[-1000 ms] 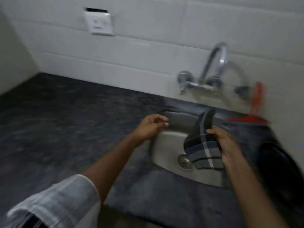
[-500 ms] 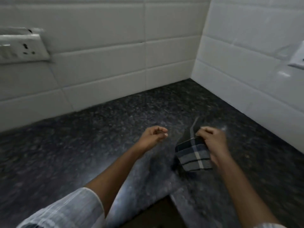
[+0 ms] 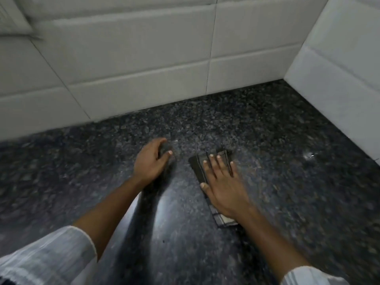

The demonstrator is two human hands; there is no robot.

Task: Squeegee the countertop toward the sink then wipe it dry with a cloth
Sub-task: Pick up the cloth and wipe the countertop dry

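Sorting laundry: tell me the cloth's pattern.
Dark grey plaid with pale stripes, on the cloth, head view.

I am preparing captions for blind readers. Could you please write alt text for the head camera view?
A person's right hand presses a dark checked cloth flat onto a dark speckled countertop, near a corner of white tiled walls. The left hand rests loosely curled on the counter beside it, holding nothing.

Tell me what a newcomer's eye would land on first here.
First, the right hand pressed flat, fingers spread, on a dark checked cloth on the speckled black countertop, right of centre. Beside it, the left hand hovers loosely curled and empty. Behind, white wall tiles meet in a corner at upper right.
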